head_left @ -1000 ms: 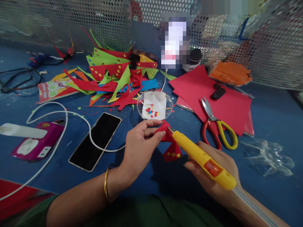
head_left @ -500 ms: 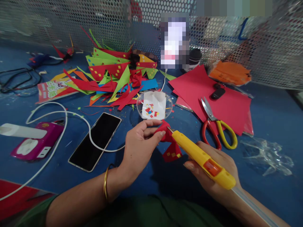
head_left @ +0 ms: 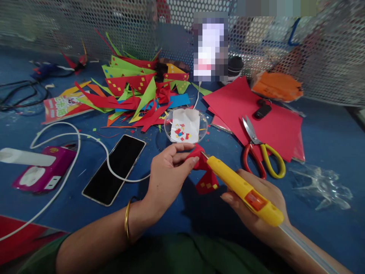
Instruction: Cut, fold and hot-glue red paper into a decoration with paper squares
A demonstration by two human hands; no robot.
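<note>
Between the thumb and fingers of my left hand [head_left: 168, 175] is a folded red paper piece [head_left: 207, 182], with yellow squares on its lower part. My right hand [head_left: 256, 198] is wrapped around a yellow soldering-iron-like tool [head_left: 242, 190] with an orange window and a cord at its rear. The tool's metal tip touches or nearly touches the upper part of the red paper. Just beyond my left hand stands a clear round dish [head_left: 203, 131] with a white paper [head_left: 186, 118] and small coloured squares in it.
Scissors [head_left: 252, 137] lie on red paper sheets [head_left: 273, 133] at the right, near crumpled clear plastic [head_left: 325, 186]. A black phone [head_left: 114, 171], white cable [head_left: 105, 146] and purple power bank [head_left: 47, 169] are at the left. Coloured paper strips [head_left: 134, 99] pile up behind; a mesh panel [head_left: 85, 30] stands farther back.
</note>
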